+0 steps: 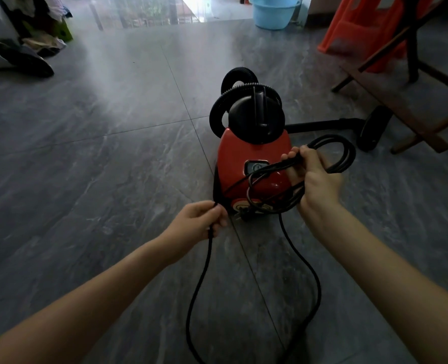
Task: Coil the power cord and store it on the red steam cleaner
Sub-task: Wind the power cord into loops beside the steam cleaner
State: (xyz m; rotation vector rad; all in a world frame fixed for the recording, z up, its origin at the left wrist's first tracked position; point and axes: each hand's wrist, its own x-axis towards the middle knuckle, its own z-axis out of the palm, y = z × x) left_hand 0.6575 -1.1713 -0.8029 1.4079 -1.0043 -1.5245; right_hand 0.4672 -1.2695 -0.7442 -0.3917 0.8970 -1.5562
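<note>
The red steam cleaner (pixel 246 164) stands on the grey tiled floor ahead of me, with a black ribbed hose (pixel 240 86) looped over its black top. My right hand (pixel 313 179) is closed around several loops of the black power cord (pixel 342 151), held over the cleaner's right side. The plug hangs under the loops, near the cleaner's front. My left hand (pixel 199 222) grips a single strand of the same cord to the left of the cleaner. From there the loose cord drops in a long loop (pixel 307 266) across the floor towards me.
A black wand with a floor head (pixel 373 127) lies right of the cleaner. Wooden frame legs (pixel 411 111) and an orange plastic stool (pixel 364 27) stand at the right. A blue basin (pixel 274 11) sits far back. Shoes and clothes (pixel 23 57) lie far left.
</note>
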